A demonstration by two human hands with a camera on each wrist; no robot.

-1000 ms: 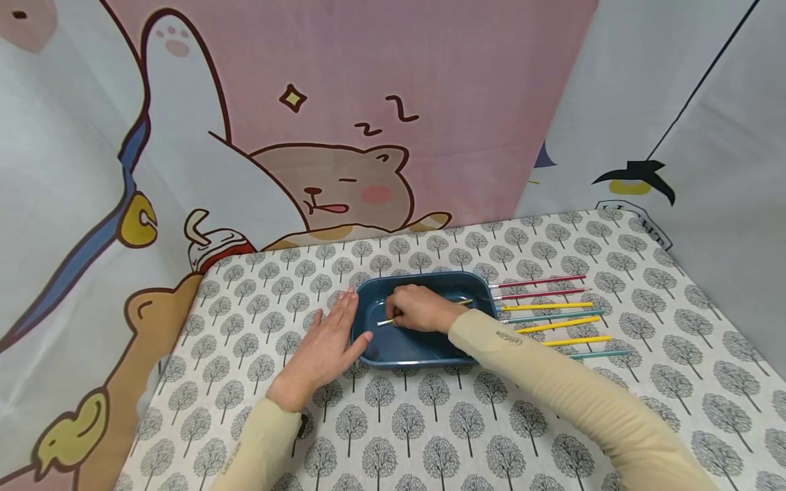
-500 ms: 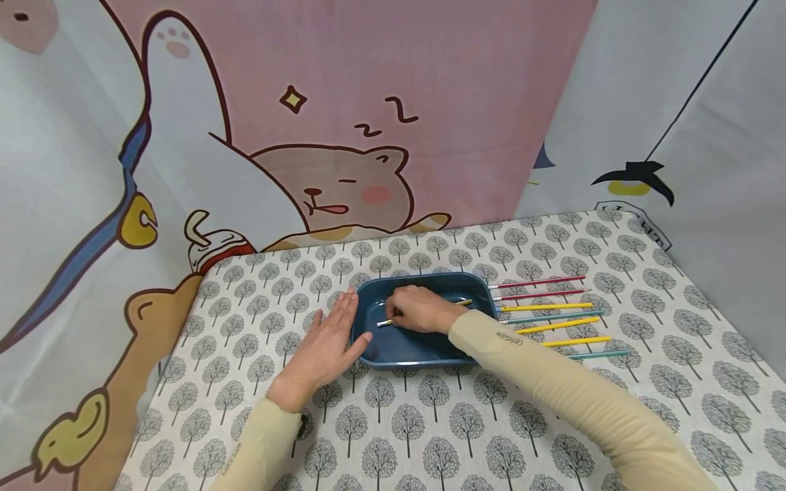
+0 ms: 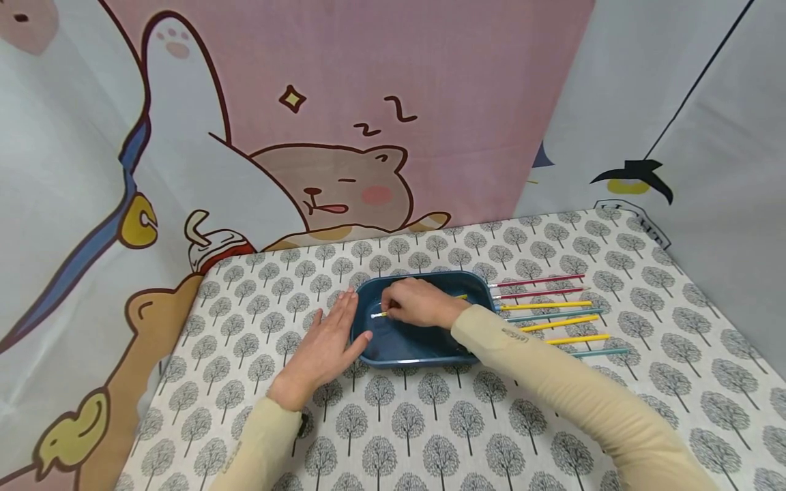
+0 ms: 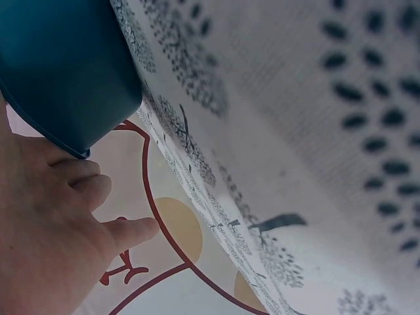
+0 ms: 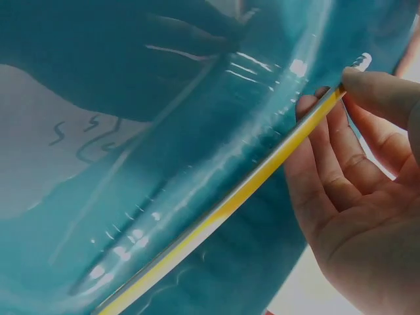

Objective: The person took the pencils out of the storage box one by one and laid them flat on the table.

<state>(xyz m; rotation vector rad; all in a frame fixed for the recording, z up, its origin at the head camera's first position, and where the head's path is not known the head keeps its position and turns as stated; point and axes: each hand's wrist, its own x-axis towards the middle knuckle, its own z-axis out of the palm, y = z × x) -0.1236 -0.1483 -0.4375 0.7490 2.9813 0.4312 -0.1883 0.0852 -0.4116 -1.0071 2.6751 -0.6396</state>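
A dark blue rectangular tray point(image 3: 424, 363) stands on the cloth. Over its inside, my right hand point(image 3: 420, 303) pinches a yellow pencil point(image 5: 262, 170) near its white-tipped end, between thumb and fingers. The shaft slants away from the hand in the right wrist view; in the head view the hand hides most of it. My left hand point(image 3: 321, 351) lies against the tray's left end, fingers extended and thumb spread at the near left corner. From the left wrist view, its fingers point(image 4: 125, 231) show beside the tray's outer wall, holding nothing.
Several red, yellow and teal pencils point(image 3: 555, 305) lie roughly side by side on the cloth, right of the tray. The tree-print cloth point(image 3: 393, 436) covers the table. Cartoon-print curtains point(image 3: 479, 82) rise behind and at both sides.
My right hand has shifted slightly left and toward the tray's far side, carrying the yellow pencil along. The left hand and the tray keep their places.
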